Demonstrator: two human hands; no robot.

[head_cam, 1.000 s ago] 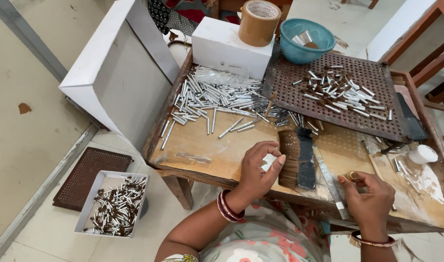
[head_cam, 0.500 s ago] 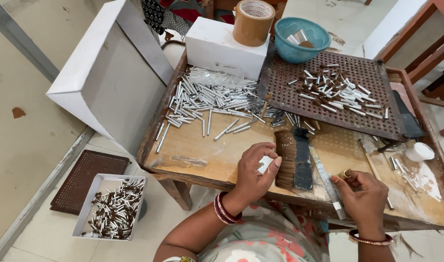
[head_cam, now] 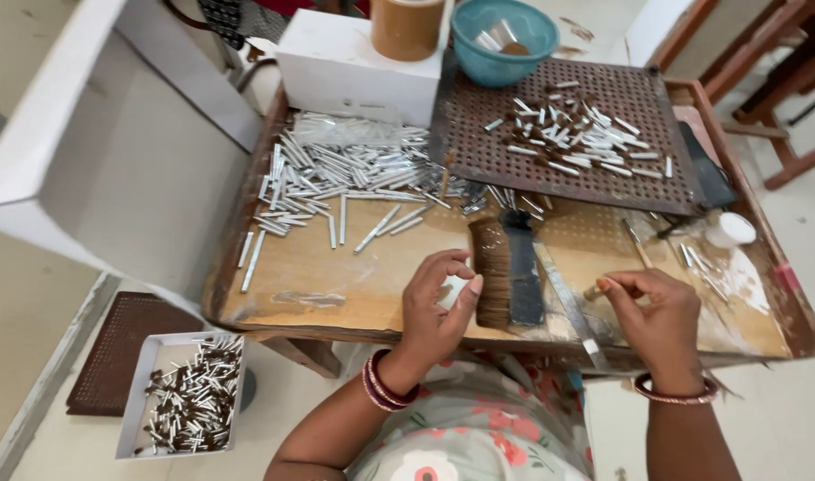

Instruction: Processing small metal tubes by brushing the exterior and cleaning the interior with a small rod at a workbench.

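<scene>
Gripped between our left thumb and fingers was a small pale piece, seemingly a short tube or a slip of white; our left hand (head_cam: 436, 307) held it closed and low over the tabletop (head_cam: 336, 267), just beside the tuft of dark brown bristle (head_cam: 492, 272). Compared with half a second before, that hand had barely moved: it stayed at the near edge with the same curled hold, so the work on that piece seemed to be going on rather than finished.

Going left to right, we saw a white tray (head_cam: 187, 396) of finished brown-tipped tubes on the floor, lying partly over a brown perforated mat (head_cam: 105, 356). On the tabletop lay a loose heap of silver metal tubes (head_cam: 336, 169), with a white box (head_cam: 358, 67) behind it and a roll of brown tape (head_cam: 407, 27) on top. Next came the bristle tuft, touching a black strip (head_cam: 521, 267), and then a long metal ruler (head_cam: 563, 298) slanting toward us. Behind these lay a brown perforated board (head_cam: 568, 134) scattered with more tubes, and a teal bowl (head_cam: 504, 40).

Our right hand (head_cam: 661, 321) pinched a small brownish bit at its fingertips, a narrow, closed grip. It had drawn slightly up and inward since the earlier views, nearer the ruler, while the small white lid (head_cam: 730, 230) stayed well apart to the right. We judged both hands mid-step, each holding its own part.
</scene>
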